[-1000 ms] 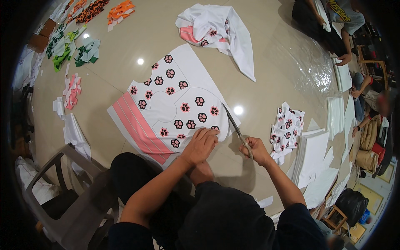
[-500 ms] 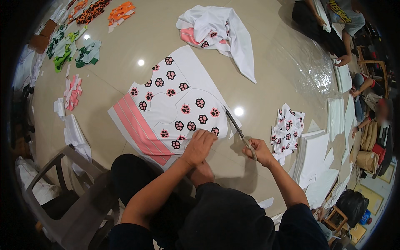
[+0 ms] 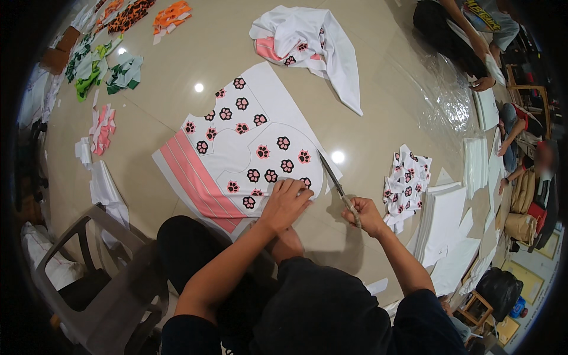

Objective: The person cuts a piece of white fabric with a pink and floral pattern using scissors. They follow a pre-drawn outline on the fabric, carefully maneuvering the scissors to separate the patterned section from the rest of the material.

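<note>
A white fabric sheet with black and pink paw prints and a pink striped band (image 3: 204,180) lies spread on the tiled floor. Thin outlines of pattern pieces are drawn on it. My left hand (image 3: 285,206) rests on its near right part, fingers stretched over the cloth. To the right, my right hand (image 3: 365,217) grips the handles of long scissors (image 3: 332,177). Their blades point up and left and meet the sheet's right edge, nearly together, beside the curved outline. A narrow trimmed strip hangs off that edge near the blades.
Bunched paw-print fabric (image 3: 307,50) lies beyond the sheet. At right are cut paw-print pieces (image 3: 408,177) and white stacks (image 3: 441,222). Coloured scraps (image 3: 89,68) lie far left, a grey plastic chair (image 3: 109,284) near left. Other people sit along the right.
My left hand's fingers have shifted slightly on the cloth; the scissors have barely moved. At upper right, another person's arm and the white item there have moved down.
</note>
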Tool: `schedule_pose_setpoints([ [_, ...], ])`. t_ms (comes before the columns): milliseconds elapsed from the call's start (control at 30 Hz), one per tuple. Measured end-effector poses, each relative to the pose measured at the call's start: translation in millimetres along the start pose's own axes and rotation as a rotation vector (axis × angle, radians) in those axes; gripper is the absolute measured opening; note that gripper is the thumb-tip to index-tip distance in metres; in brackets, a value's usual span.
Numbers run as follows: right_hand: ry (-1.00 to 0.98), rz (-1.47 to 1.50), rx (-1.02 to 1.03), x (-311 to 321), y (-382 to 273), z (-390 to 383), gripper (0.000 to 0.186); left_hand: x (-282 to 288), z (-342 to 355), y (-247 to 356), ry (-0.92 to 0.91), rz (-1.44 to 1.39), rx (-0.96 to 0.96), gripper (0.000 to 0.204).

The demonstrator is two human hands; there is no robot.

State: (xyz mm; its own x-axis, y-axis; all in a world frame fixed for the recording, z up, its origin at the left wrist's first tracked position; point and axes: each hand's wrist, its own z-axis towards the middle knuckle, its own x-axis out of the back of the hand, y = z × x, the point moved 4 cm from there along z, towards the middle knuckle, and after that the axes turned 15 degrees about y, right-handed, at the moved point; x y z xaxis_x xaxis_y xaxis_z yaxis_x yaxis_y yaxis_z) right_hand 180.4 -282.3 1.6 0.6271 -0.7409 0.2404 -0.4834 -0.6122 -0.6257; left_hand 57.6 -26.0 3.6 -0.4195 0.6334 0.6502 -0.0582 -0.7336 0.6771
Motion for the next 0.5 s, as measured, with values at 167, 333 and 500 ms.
schedule_pose_setpoints([
  [167,0.003,0.041,0.006,-4.4,6.3,0.3,0.027,-1.9,-0.2,-0.2,0.035,0.032,-0.037,0.021],
  [333,0.001,0.054,-0.004,-8.1,10.3,-0.2,0.027,-4.6,-1.1,-2.2,0.034,0.052,-0.049,0.018],
  [500,0.000,0.043,0.007,-8.5,8.8,0.7,0.026,-4.4,-1.2,-3.1,0.039,0.046,-0.054,0.016],
])
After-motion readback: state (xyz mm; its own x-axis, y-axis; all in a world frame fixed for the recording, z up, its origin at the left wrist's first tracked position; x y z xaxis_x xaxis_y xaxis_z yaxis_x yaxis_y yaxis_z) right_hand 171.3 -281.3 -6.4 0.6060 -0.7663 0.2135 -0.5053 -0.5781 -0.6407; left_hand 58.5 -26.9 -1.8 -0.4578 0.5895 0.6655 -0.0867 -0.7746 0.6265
